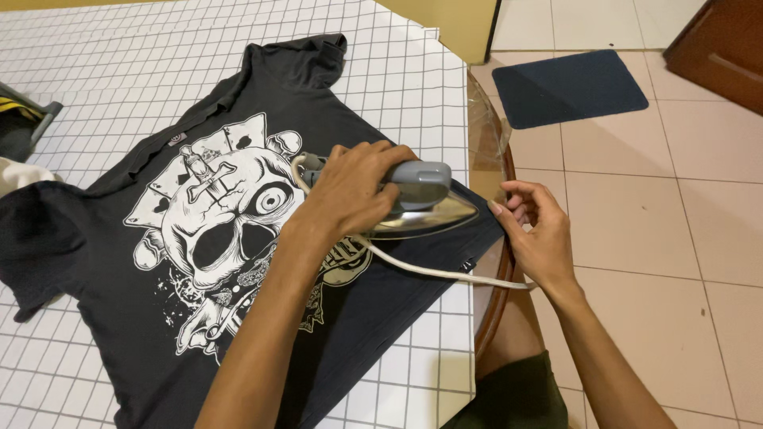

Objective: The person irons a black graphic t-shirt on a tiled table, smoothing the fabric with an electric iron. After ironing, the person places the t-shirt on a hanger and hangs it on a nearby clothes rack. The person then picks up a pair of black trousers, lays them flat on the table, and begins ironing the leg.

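Head view: left hand point(354, 191) grips the shiny steel iron point(421, 208); right hand point(540, 234) pinches the soft black shirt point(127, 254) hem

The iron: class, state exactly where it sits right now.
In the head view, the iron rests on the black T-shirt hem near the table's right edge, gripped by the left hand, with the right hand just beyond.

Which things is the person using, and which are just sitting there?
Being used:
left hand gripping the iron
right hand pinching the T-shirt hem
cord
checked cloth

Just sitting there:
blue mat
wooden door
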